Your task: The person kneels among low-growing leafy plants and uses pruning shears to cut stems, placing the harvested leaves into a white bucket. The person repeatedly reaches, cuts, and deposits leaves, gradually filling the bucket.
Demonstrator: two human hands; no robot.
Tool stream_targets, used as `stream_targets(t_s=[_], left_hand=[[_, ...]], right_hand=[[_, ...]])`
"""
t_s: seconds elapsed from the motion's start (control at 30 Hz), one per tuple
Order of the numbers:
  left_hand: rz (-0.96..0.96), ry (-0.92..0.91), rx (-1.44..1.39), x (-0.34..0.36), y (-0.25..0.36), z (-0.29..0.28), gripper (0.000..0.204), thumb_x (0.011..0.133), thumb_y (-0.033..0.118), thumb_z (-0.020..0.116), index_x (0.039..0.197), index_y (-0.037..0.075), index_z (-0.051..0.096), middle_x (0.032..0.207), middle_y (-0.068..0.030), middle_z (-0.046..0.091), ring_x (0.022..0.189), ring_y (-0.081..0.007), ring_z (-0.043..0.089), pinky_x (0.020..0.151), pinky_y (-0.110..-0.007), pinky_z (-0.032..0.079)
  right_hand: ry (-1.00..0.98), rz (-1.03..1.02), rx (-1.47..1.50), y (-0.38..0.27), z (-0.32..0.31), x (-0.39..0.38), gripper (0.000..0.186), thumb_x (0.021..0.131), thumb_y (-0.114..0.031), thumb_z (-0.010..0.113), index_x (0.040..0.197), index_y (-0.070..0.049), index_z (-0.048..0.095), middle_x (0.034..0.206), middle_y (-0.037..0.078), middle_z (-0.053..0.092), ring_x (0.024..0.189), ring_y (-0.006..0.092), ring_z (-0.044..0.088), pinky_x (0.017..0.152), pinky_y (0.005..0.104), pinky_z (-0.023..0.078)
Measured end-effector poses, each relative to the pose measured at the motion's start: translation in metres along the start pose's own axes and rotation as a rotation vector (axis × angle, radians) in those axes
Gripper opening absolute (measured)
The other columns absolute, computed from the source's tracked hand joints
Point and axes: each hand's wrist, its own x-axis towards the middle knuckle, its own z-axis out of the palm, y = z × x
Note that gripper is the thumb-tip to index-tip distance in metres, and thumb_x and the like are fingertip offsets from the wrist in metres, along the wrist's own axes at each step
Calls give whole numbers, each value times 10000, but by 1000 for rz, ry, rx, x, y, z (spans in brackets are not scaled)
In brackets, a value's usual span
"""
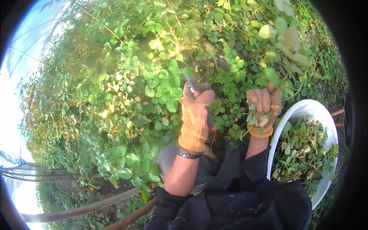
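Note:
My left hand (194,119), in an orange work glove with a darkened palm and fingers, is closed round a pair of pruning shears (196,93). Their narrow metal blades point up and away among the leaves, and a red handle end shows below the hand. To its right, my gloved right hand (263,102) is closed on a leafy stem (299,90). Some of the stem's upper leaves are blurred, while pale, curled leaves hang below the fingers. Leafy rose-like bushes (168,84) fill the space around and beyond both hands.
A white tub (273,153) heaped with cut leafy stems (301,153) stands close on my right. Curved bars (84,210) cross the lower left. Dense greenery continues on both sides, and a bright, ribbed covering (28,50) rises at the far left.

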Motion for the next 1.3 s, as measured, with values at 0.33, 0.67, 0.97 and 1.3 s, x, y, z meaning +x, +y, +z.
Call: stream_targets(t_s=[0.33, 0.67, 0.97, 1.3], left_hand=[[110, -7, -144, -2, -6, -7, 713, 963, 208, 712, 1583, -57, 478, 1282, -116, 674, 1082, -194, 648, 951, -327, 531], [224, -11, 139, -1, -4, -9, 620, 1024, 282, 722, 1526, -51, 576, 1430, -221, 642, 1222, -290, 694, 1046, -406, 574], [-44, -3, -74, -3, 1, 5, 834, 968, 254, 745, 1673, -31, 402, 1453, -207, 622, 1228, -287, 686, 1106, -425, 533], [-91, 79, -113, 7, -6, -5, 816, 922, 173, 752, 1642, -45, 435, 1378, -188, 649, 1173, -262, 684, 1034, -388, 538]], right_hand=[[383, 279, -1315, -33, -119, 87, 332, 1039, -147, 716, 1344, -18, 710, 992, 109, 729, 861, 222, 667, 874, 408, 561], [-35, 669, -2038, 70, -199, 104, 635, 965, -320, 821, 1538, -109, 648, 1266, 249, 781, 1163, 437, 737, 966, 501, 570], [172, 769, -1780, 101, -216, 159, 643, 1088, -332, 732, 1552, 80, 564, 1230, 199, 783, 1071, 275, 724, 906, 427, 594], [635, 532, -955, 76, -159, 77, 527, 1108, -265, 643, 1481, 106, 627, 1434, 213, 716, 1283, 291, 682, 685, 400, 597]])
